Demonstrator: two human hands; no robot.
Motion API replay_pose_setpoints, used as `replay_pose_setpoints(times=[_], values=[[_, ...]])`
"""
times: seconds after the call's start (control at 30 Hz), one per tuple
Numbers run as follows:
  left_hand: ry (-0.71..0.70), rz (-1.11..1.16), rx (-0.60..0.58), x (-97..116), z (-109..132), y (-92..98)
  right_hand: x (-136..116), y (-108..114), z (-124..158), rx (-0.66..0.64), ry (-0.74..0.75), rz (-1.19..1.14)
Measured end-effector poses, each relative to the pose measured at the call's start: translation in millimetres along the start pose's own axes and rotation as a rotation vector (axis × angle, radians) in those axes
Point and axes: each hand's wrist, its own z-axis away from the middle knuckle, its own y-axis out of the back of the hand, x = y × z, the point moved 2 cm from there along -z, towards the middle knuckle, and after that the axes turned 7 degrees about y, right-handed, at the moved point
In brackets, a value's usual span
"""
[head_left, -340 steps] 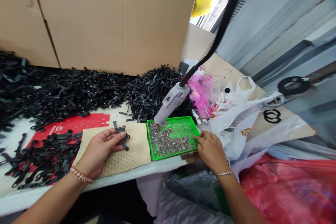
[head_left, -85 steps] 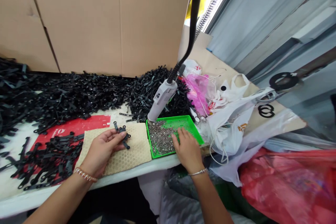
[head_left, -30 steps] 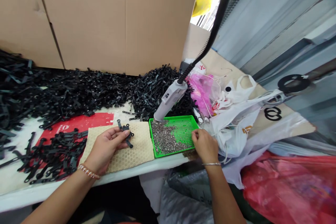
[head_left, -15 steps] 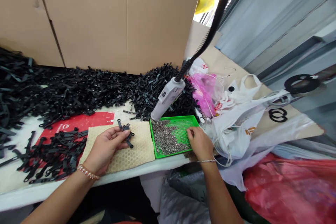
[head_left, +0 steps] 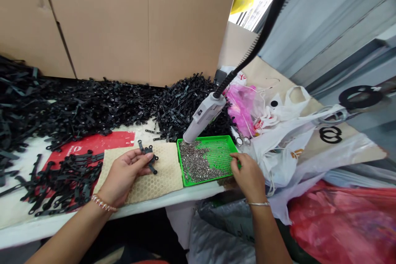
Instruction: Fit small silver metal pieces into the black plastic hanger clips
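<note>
My left hand (head_left: pixel 123 173) rests on a tan honeycomb mat (head_left: pixel 154 181), thumb and fingers pinching a small bunch of black plastic clips (head_left: pixel 147 156). My right hand (head_left: pixel 247 173) sits at the right edge of a green tray (head_left: pixel 221 152) of small silver screws (head_left: pixel 194 165); its fingers are curled over the tray's rim. A grey electric screwdriver (head_left: pixel 202 116) hangs on a black cable with its tip at the tray's far left corner.
Large heaps of black plastic clips (head_left: pixel 93 103) cover the back of the table, with another pile (head_left: pixel 62 181) left of the mat on red paper. A cardboard wall (head_left: pixel 123 20) stands behind. White and pink plastic bags (head_left: pixel 272 119) and small scissors (head_left: pixel 241 140) lie to the right.
My right hand slid from over the screws to the tray's right edge. The hanging screwdriver swung slightly right. My left hand kept still with the clips.
</note>
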Motion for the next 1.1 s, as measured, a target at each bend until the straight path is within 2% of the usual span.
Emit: replay_pose_setpoints(times=[0.13, 0.2, 0.3, 0.47, 0.57, 0.67, 0.87, 0.93, 1.1], values=[[-0.007, -0.005, 0.009, 0, 0, 0.0, -5, 14, 13, -0.119, -0.038, 0.211], [-0.012, -0.008, 0.012, 0, 0, -0.5, -15, 15, 20, -0.176, -0.036, 0.272], [-0.010, -0.011, 0.010, 0, 0, -1.5, -41, 13, 27, -0.179, -0.030, 0.324], [-0.009, -0.005, 0.014, 0, 0, -1.0, -93, 8, 32, -0.228, 0.015, 0.208], [-0.013, -0.006, 0.004, 0, 1, -0.1, -112, 8, 32, -0.246, 0.049, 0.118], [-0.016, -0.005, -0.003, 0, 2, 0.1, -106, 10, 31, -0.240, 0.055, 0.079], [-0.015, 0.001, -0.009, 0, 1, -0.7, -61, 9, 31, -0.187, -0.061, 0.209], [-0.013, 0.002, -0.010, -1, 0, -0.5, -61, 4, 33, -0.205, -0.060, 0.218], [-0.014, 0.002, -0.022, 0, 1, -0.7, -82, -1, 32, -0.244, 0.074, 0.093]])
